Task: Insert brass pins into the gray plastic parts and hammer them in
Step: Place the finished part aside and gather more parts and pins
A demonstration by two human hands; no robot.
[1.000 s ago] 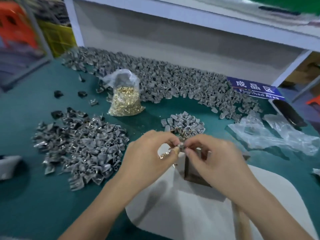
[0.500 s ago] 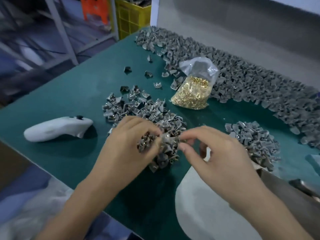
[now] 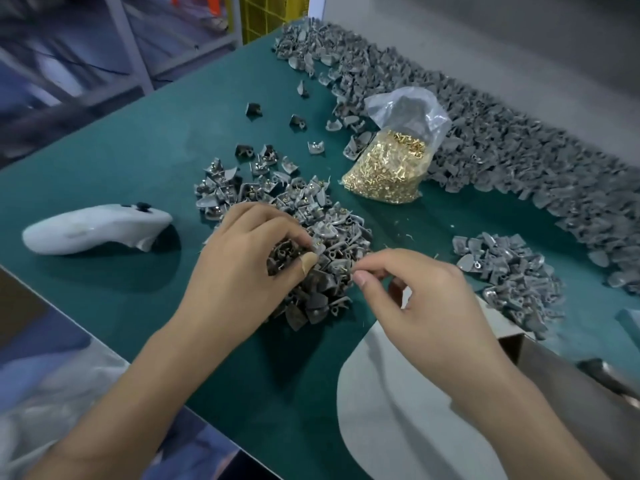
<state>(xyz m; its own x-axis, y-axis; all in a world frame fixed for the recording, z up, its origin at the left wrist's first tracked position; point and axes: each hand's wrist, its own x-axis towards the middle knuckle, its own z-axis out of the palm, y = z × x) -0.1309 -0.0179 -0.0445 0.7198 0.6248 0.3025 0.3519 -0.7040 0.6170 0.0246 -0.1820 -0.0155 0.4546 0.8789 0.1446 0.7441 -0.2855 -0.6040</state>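
While both hands work over the green surface (image 3: 145, 157), the left hand (image 3: 242, 261) rests curled on the near pile of gray parts (image 3: 311, 244), its thumb and fingers gripping parts at the pile's near edge. The right hand (image 3: 415, 299) sits just right of that pile, thumb and forefinger pinched together on something too small to identify. A clear bag of brass pins (image 3: 391, 168) lies beyond the pile, well apart from both hands. A smaller heap of gray parts (image 3: 509, 268) sits right of the right hand, a long bank of gray parts (image 3: 519, 143) behind. A white controller (image 3: 93, 228) lies left.
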